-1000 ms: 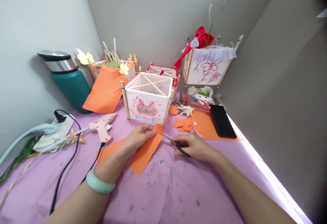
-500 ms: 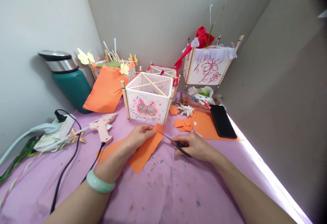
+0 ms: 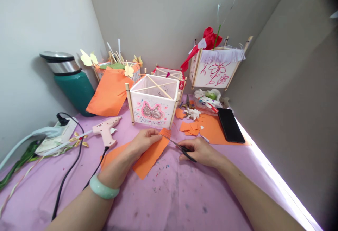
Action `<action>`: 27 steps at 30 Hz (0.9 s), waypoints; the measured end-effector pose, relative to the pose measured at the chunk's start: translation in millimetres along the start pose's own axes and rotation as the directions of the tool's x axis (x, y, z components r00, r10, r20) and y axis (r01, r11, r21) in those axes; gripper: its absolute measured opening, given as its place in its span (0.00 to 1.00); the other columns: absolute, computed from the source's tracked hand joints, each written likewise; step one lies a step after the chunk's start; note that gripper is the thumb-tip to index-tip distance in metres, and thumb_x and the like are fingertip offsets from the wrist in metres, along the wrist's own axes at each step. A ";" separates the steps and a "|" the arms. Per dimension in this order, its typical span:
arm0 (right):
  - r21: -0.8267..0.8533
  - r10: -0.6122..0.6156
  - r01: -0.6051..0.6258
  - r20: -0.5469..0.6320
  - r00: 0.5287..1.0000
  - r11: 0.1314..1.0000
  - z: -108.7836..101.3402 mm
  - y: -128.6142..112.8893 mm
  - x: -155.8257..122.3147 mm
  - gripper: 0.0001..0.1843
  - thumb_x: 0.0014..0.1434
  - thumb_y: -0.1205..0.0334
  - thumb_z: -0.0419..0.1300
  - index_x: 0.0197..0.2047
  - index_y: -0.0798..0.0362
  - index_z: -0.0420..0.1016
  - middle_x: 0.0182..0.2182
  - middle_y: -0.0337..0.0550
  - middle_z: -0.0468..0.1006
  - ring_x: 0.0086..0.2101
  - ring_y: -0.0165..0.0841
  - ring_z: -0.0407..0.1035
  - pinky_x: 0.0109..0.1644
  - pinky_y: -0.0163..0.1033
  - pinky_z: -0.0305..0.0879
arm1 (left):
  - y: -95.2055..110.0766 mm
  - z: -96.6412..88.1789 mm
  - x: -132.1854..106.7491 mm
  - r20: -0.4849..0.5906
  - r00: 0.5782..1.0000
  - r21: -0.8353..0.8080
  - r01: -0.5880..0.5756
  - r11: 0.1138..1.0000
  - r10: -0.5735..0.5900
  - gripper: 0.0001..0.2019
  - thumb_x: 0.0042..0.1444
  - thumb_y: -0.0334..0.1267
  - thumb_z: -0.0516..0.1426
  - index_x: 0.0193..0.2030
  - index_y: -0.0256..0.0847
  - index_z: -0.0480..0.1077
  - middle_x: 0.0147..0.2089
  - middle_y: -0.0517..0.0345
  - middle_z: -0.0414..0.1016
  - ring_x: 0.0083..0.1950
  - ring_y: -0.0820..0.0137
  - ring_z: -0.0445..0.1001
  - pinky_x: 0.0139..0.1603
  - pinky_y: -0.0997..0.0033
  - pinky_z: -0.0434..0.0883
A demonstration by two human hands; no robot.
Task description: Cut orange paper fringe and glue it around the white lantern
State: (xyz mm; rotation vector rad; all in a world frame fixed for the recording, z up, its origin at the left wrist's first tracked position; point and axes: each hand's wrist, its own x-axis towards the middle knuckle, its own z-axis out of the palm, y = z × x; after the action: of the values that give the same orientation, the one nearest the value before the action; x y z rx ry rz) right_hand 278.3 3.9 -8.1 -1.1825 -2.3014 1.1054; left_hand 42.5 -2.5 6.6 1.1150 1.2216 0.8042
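My left hand (image 3: 145,141) pinches a strip of orange paper (image 3: 149,159) near its upper end, where several fine slits run into the edge. In my right hand (image 3: 199,150) is a pair of scissors with black handles (image 3: 188,153). Their blades reach across the strip beside my left fingertips. Just behind my hands stands a white box-shaped paper lantern (image 3: 154,113) with wooden sticks at its corners and a butterfly drawn on the front. Another orange paper piece (image 3: 113,153) lies partly under my left forearm.
A pink glue gun (image 3: 107,130) with a black cord lies at left, near a teal bottle (image 3: 75,88) and a power strip (image 3: 58,138). Orange scraps (image 3: 190,128) and a black phone (image 3: 231,125) lie at right. A flower-drawn lantern (image 3: 218,71) hangs behind them.
Almost nothing differs. The scissors and my right hand have shifted very slightly at the paper's slit edge; my left hand keeps its grip.
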 end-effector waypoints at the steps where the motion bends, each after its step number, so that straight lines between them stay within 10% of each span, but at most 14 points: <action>1: -0.003 0.003 -0.003 0.000 1.000 1.000 -0.1 0.2 -0.1 0.20 0.50 0.48 0.66 0.39 0.56 0.78 0.23 0.34 0.67 0.25 0.26 0.57 0.28 0.30 0.53 | 0.2 -0.1 0.1 -0.001 1.000 0.001 0.002 1.000 -0.002 0.13 0.46 0.45 0.63 0.31 0.38 0.69 0.22 0.62 0.71 0.22 0.73 0.68 0.23 0.74 0.62; 27: 0.014 0.024 -0.024 -0.006 1.000 1.000 0.1 0.3 0.4 0.19 0.50 0.49 0.66 0.38 0.55 0.78 0.21 0.33 0.62 0.24 0.25 0.54 0.27 0.30 0.51 | 0.6 -0.3 1.6 -0.046 0.999 -0.016 0.009 1.000 -0.010 0.10 0.46 0.43 0.62 0.28 0.39 0.69 0.22 0.64 0.70 0.22 0.74 0.66 0.23 0.75 0.61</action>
State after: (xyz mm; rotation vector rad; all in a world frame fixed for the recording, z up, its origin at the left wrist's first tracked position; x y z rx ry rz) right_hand 278.2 4.3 -8.5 -1.2094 -2.2776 1.1228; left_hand 42.6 -0.8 6.6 1.0827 1.2564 0.8352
